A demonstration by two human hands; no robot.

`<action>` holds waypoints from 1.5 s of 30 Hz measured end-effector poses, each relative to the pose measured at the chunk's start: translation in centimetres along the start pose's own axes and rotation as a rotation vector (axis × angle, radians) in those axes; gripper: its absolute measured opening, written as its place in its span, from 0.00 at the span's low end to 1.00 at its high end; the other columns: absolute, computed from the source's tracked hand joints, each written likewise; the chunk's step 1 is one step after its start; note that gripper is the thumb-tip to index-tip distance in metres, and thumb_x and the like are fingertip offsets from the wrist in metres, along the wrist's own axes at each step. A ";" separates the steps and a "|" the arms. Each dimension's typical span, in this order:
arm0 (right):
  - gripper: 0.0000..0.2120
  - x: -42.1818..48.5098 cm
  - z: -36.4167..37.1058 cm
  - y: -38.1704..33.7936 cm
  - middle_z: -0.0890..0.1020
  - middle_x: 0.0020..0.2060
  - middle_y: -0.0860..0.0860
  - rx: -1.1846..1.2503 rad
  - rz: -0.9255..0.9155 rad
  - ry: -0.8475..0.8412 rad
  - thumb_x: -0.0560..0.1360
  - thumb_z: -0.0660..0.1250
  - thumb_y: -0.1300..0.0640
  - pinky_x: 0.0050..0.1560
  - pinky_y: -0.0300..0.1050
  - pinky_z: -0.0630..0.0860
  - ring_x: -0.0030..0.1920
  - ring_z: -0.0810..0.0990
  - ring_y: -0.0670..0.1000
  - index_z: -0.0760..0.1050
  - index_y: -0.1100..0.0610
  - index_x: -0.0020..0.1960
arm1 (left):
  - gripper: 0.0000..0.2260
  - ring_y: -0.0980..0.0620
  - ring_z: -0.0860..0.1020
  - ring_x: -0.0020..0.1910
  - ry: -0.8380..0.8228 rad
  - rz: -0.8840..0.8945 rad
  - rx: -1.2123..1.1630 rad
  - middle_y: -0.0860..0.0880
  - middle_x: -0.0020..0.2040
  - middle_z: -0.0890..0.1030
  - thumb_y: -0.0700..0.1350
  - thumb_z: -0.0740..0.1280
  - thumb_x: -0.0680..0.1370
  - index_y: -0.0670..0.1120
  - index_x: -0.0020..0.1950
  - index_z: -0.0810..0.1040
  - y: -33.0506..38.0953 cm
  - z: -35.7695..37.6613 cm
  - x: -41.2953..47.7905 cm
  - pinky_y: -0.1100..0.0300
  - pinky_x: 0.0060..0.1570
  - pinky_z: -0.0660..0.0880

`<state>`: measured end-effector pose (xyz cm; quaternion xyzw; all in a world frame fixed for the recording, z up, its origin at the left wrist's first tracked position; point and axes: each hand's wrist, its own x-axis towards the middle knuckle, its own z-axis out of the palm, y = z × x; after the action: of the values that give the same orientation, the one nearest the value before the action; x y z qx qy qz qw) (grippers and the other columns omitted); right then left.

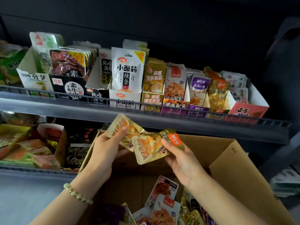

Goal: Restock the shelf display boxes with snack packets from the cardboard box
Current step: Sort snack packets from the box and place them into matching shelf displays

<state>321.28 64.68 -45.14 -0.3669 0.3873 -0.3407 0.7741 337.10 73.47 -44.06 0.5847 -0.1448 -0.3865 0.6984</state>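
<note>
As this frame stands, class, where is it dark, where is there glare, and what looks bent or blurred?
Head view: back wall nearly black; gold packets glint with glare; shelf rail bows from wide-angle distortion; green packets at left edge blurred.

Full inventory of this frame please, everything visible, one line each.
gold packets: about three, gold and orange, in both hands
cardboard box: one, brown, open, below the hands
loose packets: many, white, red, gold, purple, inside the cardboard box
upper display boxes: about ten, mixed colours, top row
lower display boxes: a few, dim, lower left
bracelet: one, pale green beads, left wrist
left hand: one, grips a gold packet
right hand: one, pinches a gold packet's orange-labelled end
</note>
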 end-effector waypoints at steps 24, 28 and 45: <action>0.25 -1.2 -0.6 -3.8 0.85 0.50 0.54 -0.092 -0.055 -0.120 0.63 0.73 0.58 0.49 0.46 0.78 0.48 0.84 0.51 0.77 0.58 0.60 | 0.08 0.54 0.84 0.38 -0.326 0.274 0.210 0.46 0.39 0.86 0.46 0.67 0.76 0.42 0.43 0.80 2.1 3.0 -2.0 0.68 0.35 0.78; 0.23 -1.7 -2.7 -6.5 0.85 0.51 0.54 -0.100 -0.036 -0.152 0.64 0.72 0.59 0.48 0.46 0.79 0.49 0.84 0.51 0.76 0.57 0.59 | 0.06 0.53 0.84 0.38 -0.371 0.289 0.224 0.45 0.40 0.86 0.42 0.68 0.76 0.40 0.44 0.81 2.8 5.3 -2.3 0.67 0.35 0.78; 0.20 -0.6 -11.5 -18.1 0.86 0.46 0.49 -0.385 -0.371 -0.038 0.61 0.75 0.55 0.36 0.37 0.78 0.45 0.84 0.47 0.78 0.54 0.53 | 0.12 0.53 0.83 0.47 -0.507 0.175 0.274 0.47 0.49 0.84 0.51 0.63 0.79 0.44 0.52 0.79 1.8 19.3 -1.1 0.61 0.43 0.81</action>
<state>306.86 52.66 -34.84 -0.5784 0.3562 -0.3900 0.6216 324.37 60.69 -36.82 0.5437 -0.4150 -0.4354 0.5853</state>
